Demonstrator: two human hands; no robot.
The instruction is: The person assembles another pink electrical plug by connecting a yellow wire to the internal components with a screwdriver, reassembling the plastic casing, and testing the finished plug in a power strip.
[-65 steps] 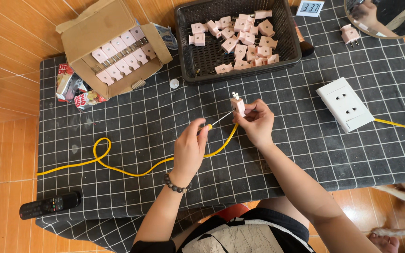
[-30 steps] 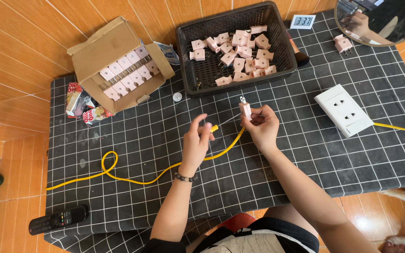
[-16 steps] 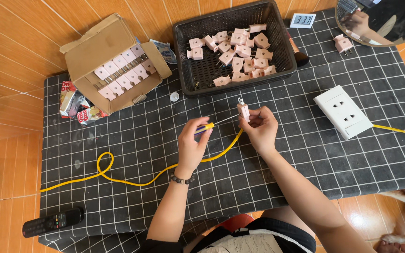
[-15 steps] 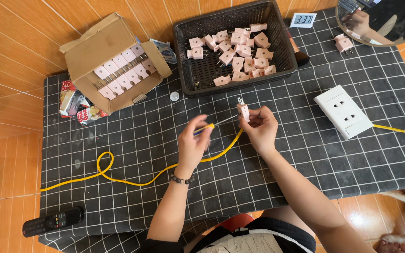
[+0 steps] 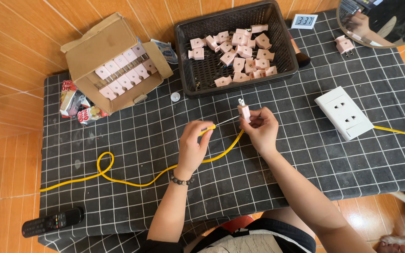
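At the table's middle, my right hand (image 5: 260,129) pinches a pink plug (image 5: 244,111), prongs pointing toward the far edge. My left hand (image 5: 194,145) grips a yellow-handled screwdriver (image 5: 219,124), its shaft lying level, tip meeting the plug's near-left side.

Left hand (image 5: 194,143) fingers pinched, beaded wrist bent; right hand (image 5: 258,129) curled closed, both forearms extended over table.

The scene is lit brightly and evenly by daylight. Soft shadows are cast under the basket (image 5: 236,47). Glare is seen on the mirror (image 5: 385,21). Focus is sharp throughout.
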